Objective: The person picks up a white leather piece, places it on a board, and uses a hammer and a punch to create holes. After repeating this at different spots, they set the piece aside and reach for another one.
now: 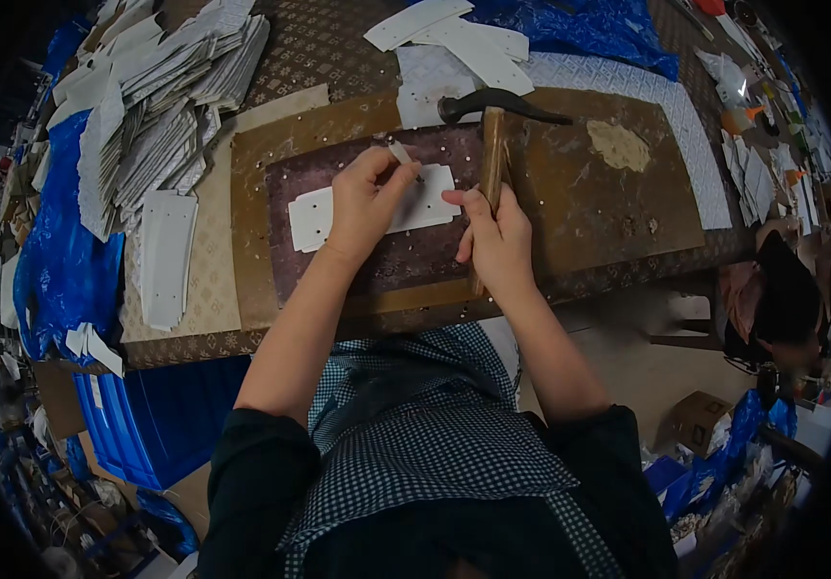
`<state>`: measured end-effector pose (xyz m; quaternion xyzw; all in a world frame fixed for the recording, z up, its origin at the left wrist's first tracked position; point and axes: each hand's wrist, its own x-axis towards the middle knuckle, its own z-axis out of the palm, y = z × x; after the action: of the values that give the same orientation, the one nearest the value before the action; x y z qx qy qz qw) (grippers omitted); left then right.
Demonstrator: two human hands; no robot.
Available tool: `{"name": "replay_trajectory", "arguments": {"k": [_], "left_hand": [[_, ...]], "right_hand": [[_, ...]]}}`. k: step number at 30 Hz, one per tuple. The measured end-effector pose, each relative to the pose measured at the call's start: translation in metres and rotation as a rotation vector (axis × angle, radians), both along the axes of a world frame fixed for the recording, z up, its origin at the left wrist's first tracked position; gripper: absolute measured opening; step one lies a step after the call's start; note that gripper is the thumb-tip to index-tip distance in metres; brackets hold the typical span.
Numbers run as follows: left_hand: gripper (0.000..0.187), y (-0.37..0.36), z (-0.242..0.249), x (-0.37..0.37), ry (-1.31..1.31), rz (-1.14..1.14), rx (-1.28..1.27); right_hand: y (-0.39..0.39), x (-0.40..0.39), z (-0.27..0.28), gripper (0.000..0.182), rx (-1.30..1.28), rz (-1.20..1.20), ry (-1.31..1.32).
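Observation:
A flat white cut piece (310, 224) with small dark holes lies on a dark reddish mat (386, 268). Over this piece my left hand (367, 205) pinches a short punch (400, 152) with a pale upper end; its lower end is mostly hidden by the fingers. My right hand (500, 236) is wrapped round the wooden handle of a hammer (494, 150), just right of the white piece. The hammer's dark head points away from me, raised above the board. The right index finger sticks out toward the piece's right end.
A brown board (570, 227) lies under the mat. Stacked white pieces (169, 116) stand at the left, with another small stack (166, 256) nearer me. More white strips (478, 48) and blue plastic (589, 34) lie behind. A blue crate (160, 415) sits below the table's left edge.

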<state>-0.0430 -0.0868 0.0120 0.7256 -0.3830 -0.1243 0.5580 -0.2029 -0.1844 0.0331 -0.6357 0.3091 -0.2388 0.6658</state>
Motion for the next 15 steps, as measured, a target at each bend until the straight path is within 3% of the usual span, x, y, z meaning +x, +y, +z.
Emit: {"name": "replay_trajectory", "arguments": {"k": [15], "left_hand": [[0.016,-0.0061,0.0071,-0.0033,-0.175,-0.013,0.03]], "right_hand": [[-0.0006,-0.0006,0.0011,0.029,-0.02,0.027,0.008]]}}
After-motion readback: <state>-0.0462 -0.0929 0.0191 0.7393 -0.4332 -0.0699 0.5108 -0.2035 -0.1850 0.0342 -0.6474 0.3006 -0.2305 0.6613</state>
